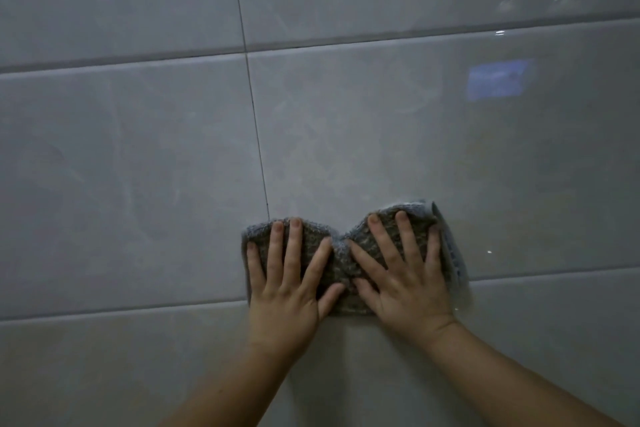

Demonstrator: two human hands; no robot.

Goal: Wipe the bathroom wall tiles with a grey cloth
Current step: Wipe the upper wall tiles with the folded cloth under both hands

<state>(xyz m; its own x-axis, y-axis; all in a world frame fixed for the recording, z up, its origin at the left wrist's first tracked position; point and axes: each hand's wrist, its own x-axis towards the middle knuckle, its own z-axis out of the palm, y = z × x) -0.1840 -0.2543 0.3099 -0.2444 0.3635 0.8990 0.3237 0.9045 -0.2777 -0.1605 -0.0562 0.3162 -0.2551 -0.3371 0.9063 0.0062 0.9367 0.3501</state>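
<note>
The soft, fuzzy grey cloth (341, 267) lay bunched under both flat palms on the shiny grey wall tiles (138, 166). Left hand (289, 282) and right hand (403, 276) spread wide, pressing. It looked light and floppy; pressing near its edges should work best.

glossy grey wall tiles (138, 149) with dark grout lines; a grey cloth (341, 274) lies flat against them, lower centre
</note>
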